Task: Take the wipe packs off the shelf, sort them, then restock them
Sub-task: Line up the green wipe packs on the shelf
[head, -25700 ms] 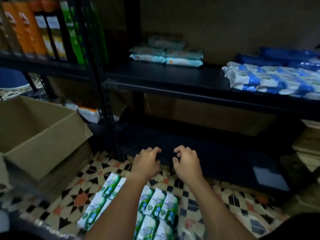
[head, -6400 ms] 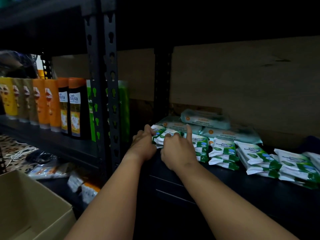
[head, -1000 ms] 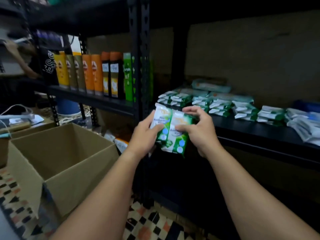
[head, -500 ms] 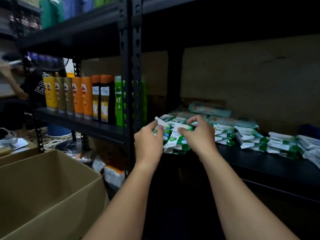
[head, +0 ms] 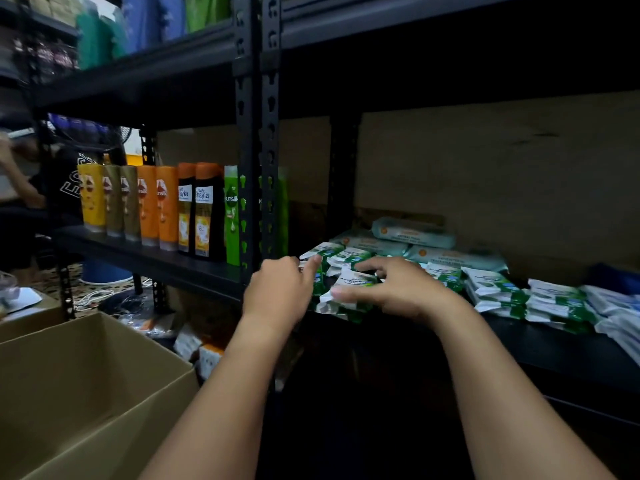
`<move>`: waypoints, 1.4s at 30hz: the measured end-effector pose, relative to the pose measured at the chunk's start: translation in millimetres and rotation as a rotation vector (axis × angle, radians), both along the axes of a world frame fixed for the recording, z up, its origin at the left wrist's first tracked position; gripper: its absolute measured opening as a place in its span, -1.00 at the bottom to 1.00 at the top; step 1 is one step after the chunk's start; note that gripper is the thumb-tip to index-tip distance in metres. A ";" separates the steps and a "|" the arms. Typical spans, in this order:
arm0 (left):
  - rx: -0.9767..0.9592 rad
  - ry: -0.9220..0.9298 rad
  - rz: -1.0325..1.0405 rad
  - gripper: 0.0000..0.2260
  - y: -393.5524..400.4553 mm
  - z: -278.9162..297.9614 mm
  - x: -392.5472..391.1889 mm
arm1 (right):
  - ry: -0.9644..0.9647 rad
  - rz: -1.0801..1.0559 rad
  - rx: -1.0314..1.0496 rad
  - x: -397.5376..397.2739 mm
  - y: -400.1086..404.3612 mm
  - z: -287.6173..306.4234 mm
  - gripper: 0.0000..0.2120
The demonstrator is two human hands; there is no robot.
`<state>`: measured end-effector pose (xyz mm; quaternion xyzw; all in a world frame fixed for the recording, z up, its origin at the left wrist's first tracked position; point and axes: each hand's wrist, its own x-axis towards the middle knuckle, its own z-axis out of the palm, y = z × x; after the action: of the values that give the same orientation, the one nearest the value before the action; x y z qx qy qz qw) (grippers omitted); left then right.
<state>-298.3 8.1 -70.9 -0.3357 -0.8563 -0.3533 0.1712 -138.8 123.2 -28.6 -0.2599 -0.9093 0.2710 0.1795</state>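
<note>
Fingers: the right hand (head: 391, 289) has its thumb under and fingers (head: 372, 264) over the top green-and-white wipe pack (head: 349, 284), grasping it where it lies on the stack at the near edge of the shelf (head: 554, 344). The left hand (head: 277, 292) has one finger stretched out to touch the left side of the same stack, the others loosely curled and grasping nothing that I can see.
Wipe packs: the held pack sits on the leftmost pile; more green packs (head: 498, 292) run in a row to the right, pale teal packs (head: 412, 232) lie behind, blue-and-white packs (head: 616, 306) at the far right.
Just changed: half a second ago both hands carried the packs above the shelf edge; now they are down on the pile, the left hand letting go.
Meaning: restocking looks to be under way; this batch seems placed and needs only squaring up.
Against the earliest frame: then the green packs lay on the tiled floor and this shelf stretch was bare; now it is nearly filled.
Nearby: bottles (head: 162, 206) stand on the left shelf, an open cardboard box (head: 86, 386) near left.
</note>
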 end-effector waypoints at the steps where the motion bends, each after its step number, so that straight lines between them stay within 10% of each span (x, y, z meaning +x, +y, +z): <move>1: -0.031 -0.006 -0.049 -0.50 -5.8 4.3 -4.9 | -0.065 0.044 0.020 4.3 1.0 3.0 -0.11; 13: -0.182 0.227 -0.470 -0.66 -43.7 12.1 -35.7 | -0.028 0.031 0.175 -10.1 5.1 -9.8 -0.23; 42: 0.032 0.677 -0.046 -0.51 -29.4 -51.0 -2.5 | 0.277 -0.163 0.264 -13.9 -35.4 -68.6 -0.20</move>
<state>-300.9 -21.3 -121.9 -0.4505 -0.7375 -0.2389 0.4429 -152.7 87.8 -97.2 -0.2670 -0.8795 0.1673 0.3566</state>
